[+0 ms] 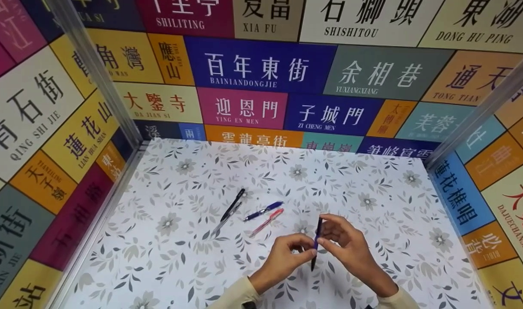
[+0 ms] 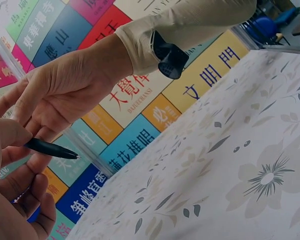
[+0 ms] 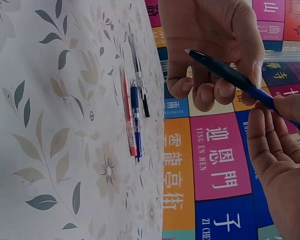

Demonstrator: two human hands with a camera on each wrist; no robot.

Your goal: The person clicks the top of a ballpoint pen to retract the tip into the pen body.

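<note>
A blue pen with a black grip (image 3: 225, 73) is held between both hands, its tip exposed. My left hand (image 1: 287, 254) pinches it near the grip with thumb and fingers. Higher up the barrel, my right hand (image 1: 349, 244) grips it, with the index fingertip up by the rear end. In the head view the pen stands nearly upright, tip end down, above the tabletop. The right wrist view shows the black front part sticking out past the left hand's fingers; the fingers partly hide the blue barrel.
On the flower-patterned tabletop (image 1: 355, 180), left of the hands, lie a black pen (image 1: 234, 202), a clear-barrelled pen (image 1: 227, 218), another blue pen (image 1: 263, 211) and a pink-red pen (image 1: 266, 222). Panels with coloured signs (image 1: 261, 64) enclose the back and sides, with metal posts at the corners.
</note>
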